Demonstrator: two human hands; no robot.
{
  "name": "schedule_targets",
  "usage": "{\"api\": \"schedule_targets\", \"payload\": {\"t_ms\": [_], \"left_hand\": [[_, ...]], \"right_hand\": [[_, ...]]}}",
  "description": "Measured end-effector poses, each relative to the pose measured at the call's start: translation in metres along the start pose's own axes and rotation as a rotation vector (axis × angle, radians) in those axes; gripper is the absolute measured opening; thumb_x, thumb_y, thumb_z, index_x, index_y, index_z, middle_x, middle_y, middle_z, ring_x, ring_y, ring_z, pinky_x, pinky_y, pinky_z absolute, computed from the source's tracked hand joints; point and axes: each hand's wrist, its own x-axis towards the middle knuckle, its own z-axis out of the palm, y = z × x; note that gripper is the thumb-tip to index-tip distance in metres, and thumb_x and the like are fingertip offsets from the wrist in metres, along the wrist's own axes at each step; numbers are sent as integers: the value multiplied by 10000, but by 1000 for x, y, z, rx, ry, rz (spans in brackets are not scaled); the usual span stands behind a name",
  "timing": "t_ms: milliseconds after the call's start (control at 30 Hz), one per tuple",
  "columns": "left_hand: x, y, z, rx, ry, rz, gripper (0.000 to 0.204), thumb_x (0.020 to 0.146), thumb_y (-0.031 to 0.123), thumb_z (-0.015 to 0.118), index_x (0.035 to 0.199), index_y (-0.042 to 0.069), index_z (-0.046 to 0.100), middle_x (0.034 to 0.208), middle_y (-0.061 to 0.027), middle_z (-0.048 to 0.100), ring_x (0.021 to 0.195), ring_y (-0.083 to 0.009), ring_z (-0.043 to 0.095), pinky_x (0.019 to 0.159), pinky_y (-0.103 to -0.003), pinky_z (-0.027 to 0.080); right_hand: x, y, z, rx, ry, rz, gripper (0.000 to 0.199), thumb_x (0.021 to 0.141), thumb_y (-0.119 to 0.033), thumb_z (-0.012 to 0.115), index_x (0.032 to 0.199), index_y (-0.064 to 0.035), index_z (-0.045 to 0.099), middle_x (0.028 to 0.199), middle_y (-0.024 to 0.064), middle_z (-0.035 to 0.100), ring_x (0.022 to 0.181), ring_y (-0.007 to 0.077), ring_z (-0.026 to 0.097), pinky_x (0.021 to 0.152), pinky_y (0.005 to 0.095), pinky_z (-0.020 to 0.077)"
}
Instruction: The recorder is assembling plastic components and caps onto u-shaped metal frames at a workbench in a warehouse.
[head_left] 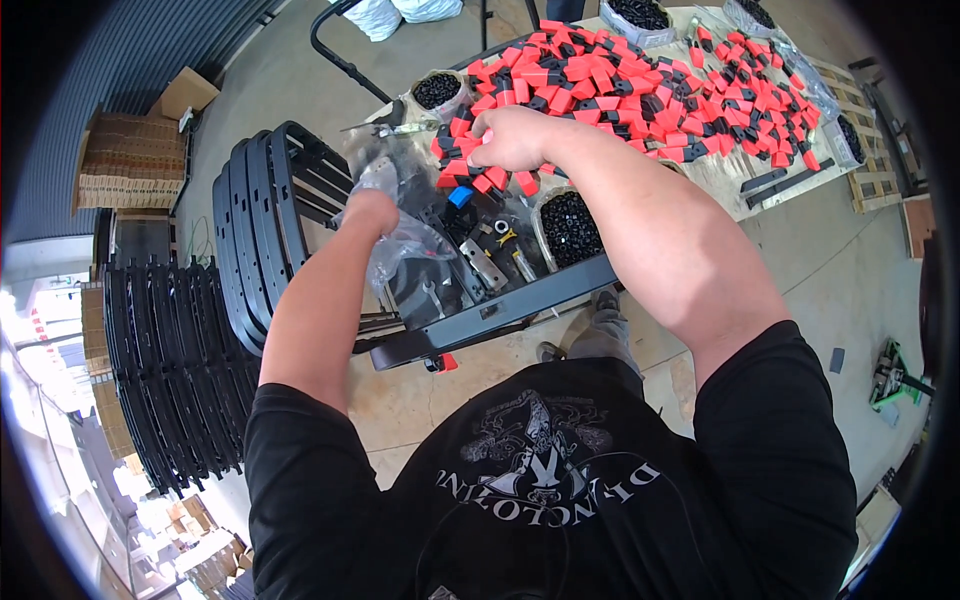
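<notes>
My right hand (515, 138) is at the near left edge of a large pile of red-and-black plastic pieces (590, 85). Its thumb and fingers close around a red piece (488, 136). My left hand (378, 180) is to the left, wrapped in a clear plastic bag (405, 245) that bunches around the wrist and hangs over the table's near left corner. The film blurs its fingers, so their grip is hard to read. Between my arms lie a blue piece (460, 196), a wrench (433, 298) and a metal-bodied tool (483, 264).
Bags of small black parts stand at the pile's left (438, 91), near side (570, 228) and far side (638, 14). A black frame bar (500, 311) runs along the near edge. Curved black frames (255, 230) and stacked black parts (175, 370) stand left. A pallet (865, 140) lies right.
</notes>
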Motion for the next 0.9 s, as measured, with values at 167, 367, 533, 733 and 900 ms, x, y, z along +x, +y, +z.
{"api": "schedule_targets", "payload": {"t_ms": [167, 367, 533, 733, 900], "left_hand": [[7, -19, 13, -135, -107, -63, 148, 773, 110, 677, 845, 58, 795, 840, -107, 766, 807, -255, 755, 760, -382, 573], [7, 34, 10, -1367, -95, -369, 396, 859, 289, 699, 1154, 28, 729, 1063, -161, 742, 882, -310, 742, 781, -450, 566], [24, 47, 25, -1649, -131, -16, 635, 877, 403, 692, 1373, 23, 580, 1236, -159, 659, 1140, -312, 650, 950, -463, 497], [43, 37, 79, -807, 96, 174, 599, 906, 420, 589, 1375, 47, 599, 1366, -210, 613, 1239, -339, 611, 1049, -408, 452], [43, 40, 49, -302, -100, 182, 587, 928, 461, 540, 1352, 63, 614, 1260, -249, 662, 1256, -358, 598, 1052, -473, 459]], "right_hand": [[1, -9, -2, 16, -87, 47, 661, 873, -387, 722, 1366, 27, 569, 1319, 221, 635, 1227, 340, 613, 1047, 388, 476], [-2, -4, 0, 2, -47, 14, 660, 870, -394, 722, 1354, 32, 580, 1297, 217, 650, 1197, 338, 630, 1030, 388, 486], [5, -4, 2, -49, -61, 12, 632, 856, -399, 723, 1304, 36, 621, 1221, 225, 684, 1144, 335, 659, 991, 388, 508], [6, -8, -1, -25, -107, 31, 580, 865, -393, 726, 1275, 9, 645, 1207, 213, 690, 1133, 324, 661, 978, 386, 509], [-1, -8, -2, -40, -116, 57, 572, 878, -404, 721, 1283, -8, 643, 1239, 208, 676, 1158, 316, 646, 988, 394, 499]]}}
